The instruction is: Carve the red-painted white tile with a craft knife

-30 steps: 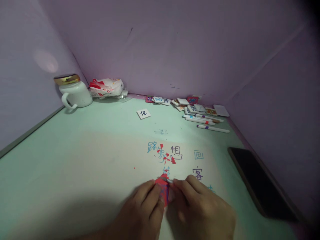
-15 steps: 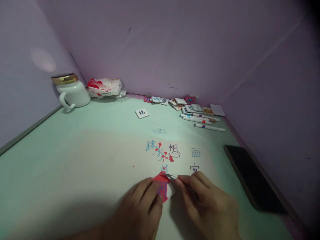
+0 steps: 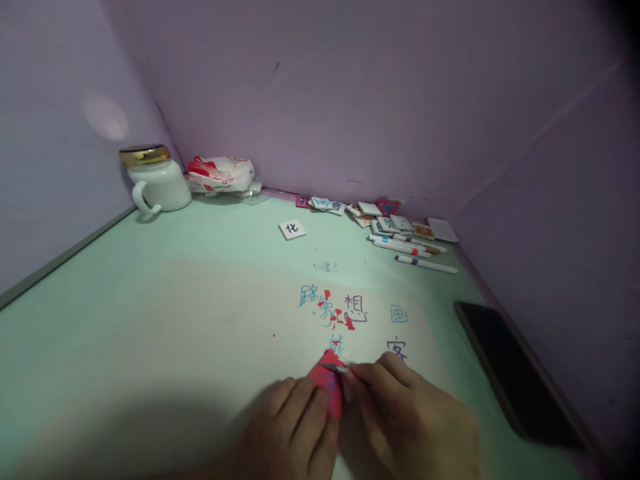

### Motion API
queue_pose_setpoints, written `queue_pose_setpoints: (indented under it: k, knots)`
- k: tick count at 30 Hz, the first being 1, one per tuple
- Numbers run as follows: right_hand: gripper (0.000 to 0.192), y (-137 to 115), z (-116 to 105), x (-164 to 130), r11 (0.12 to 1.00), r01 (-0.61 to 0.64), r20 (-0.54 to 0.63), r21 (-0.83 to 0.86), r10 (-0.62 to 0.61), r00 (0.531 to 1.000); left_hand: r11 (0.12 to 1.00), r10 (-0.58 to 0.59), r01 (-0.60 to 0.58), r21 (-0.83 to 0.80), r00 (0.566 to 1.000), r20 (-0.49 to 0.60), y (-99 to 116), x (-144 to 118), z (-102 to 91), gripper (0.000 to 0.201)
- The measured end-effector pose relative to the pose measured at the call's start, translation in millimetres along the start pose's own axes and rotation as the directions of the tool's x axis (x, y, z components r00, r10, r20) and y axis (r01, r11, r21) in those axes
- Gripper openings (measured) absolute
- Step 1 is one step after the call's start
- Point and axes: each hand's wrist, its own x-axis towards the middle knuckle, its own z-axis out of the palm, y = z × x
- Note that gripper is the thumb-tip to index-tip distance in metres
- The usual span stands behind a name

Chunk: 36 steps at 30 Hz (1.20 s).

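Note:
My left hand [image 3: 295,427] is closed on a small red card [image 3: 329,377] with blue-purple marks, pressing it near the table's front. In my right hand [image 3: 417,417] is pinched a slim, pointed metal craft knife [image 3: 336,367]. Its blade lies across the upper part of the red card; the handle is mostly hidden by my fingers. Just beyond the card, red scraps [image 3: 349,323] are scattered over blue and purple characters [image 3: 354,305] on a pale sheet [image 3: 220,320].
A white mug [image 3: 163,187] with a gold lid and a red-and-white packet [image 3: 223,175] stand at the back left. Marked tiles [image 3: 387,225] and several white pens [image 3: 425,264] lie at the back right. One tile [image 3: 293,229] sits alone. A phone [image 3: 510,373] is at right.
The red card has turned, and its white right side no longer shows. The knife now lies farther down across the red surface. The whole view has shifted slightly.

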Motion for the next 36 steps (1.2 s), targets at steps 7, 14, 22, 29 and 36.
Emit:
queue_pose_setpoints:
  k: [7,14,22,29,36]
  knots:
    - [0.046,-6.1,-1.2,3.2,0.998,0.019,0.028,-0.054,-0.018,0.999,0.995,0.095,-0.095,0.013,0.995,-0.020,-4.9,-1.3,1.9,0.028]
    - [0.042,-13.1,8.3,0.5,0.994,-0.105,0.014,-0.033,0.106,0.994,1.000,0.021,-0.022,-0.018,0.997,-0.069,0.2,-1.7,9.7,0.026]
    - [0.035,21.7,17.8,-3.5,0.970,-0.198,-0.126,-0.137,0.182,0.975,0.999,0.038,-0.038,-0.014,0.999,-0.037,-1.0,5.1,5.4,0.030]
    - [0.032,12.9,6.3,-5.1,0.985,-0.137,-0.016,0.105,0.140,0.990,0.999,0.041,-0.041,0.013,0.999,-0.014,0.9,3.2,5.5,0.028]
    - [0.037,3.5,3.2,0.4,0.997,-0.024,0.045,0.079,0.021,0.999,0.995,0.095,-0.094,0.044,0.996,0.001,-1.9,0.7,4.3,0.025]
